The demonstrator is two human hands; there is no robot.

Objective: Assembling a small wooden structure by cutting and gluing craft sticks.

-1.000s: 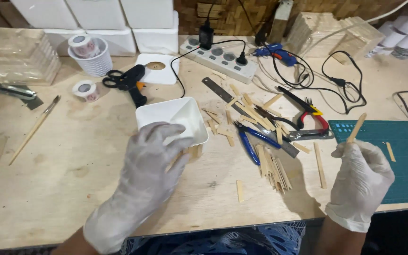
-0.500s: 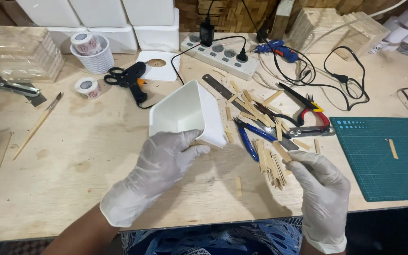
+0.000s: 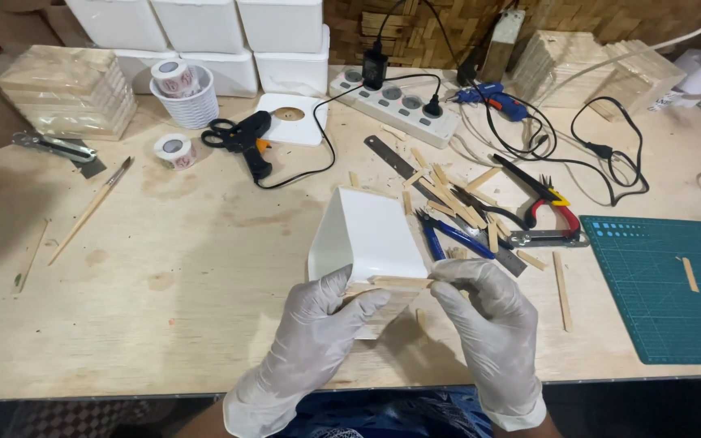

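Near the worktop's [image 3: 164, 324] near edge, the gloved left hand [image 3: 318, 324] is clamped on the white square plastic pot [image 3: 371, 235]; the gloved right hand [image 3: 488, 316] pinches a thin wooden stick [image 3: 399, 282] against it. Uneven pressure could skew the stick

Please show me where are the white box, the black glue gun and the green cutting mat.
white box [image 3: 375, 231], head view, on its slanted white side.
black glue gun [image 3: 251, 142], head view, on its body near the handle.
green cutting mat [image 3: 667, 284], head view, on its bare middle.
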